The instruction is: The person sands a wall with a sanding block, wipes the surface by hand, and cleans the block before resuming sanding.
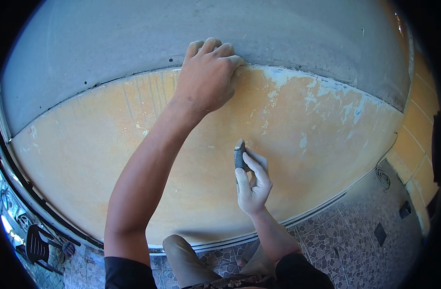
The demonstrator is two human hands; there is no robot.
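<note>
My left hand (208,77) reaches up to the seam where the grey upper panel (259,29) meets the yellow, worn wall (191,159). Its fingers are curled at the seam with the knuckles towards me, and whatever they may hold is hidden. Lower and to the right, my right hand (254,185) pinches a small dark grey block (239,154) upright between thumb and fingers, in front of the wall. Pale dust coats the fingers of my right hand. Flaked paint and whitish patches mark the wall near the seam.
Patterned paving (326,236) runs along the wall's foot, with my knees (182,255) close to it. A coiled cable (383,179) lies at the right by a yellow tiled wall (418,130). A black chair (37,245) stands at the lower left.
</note>
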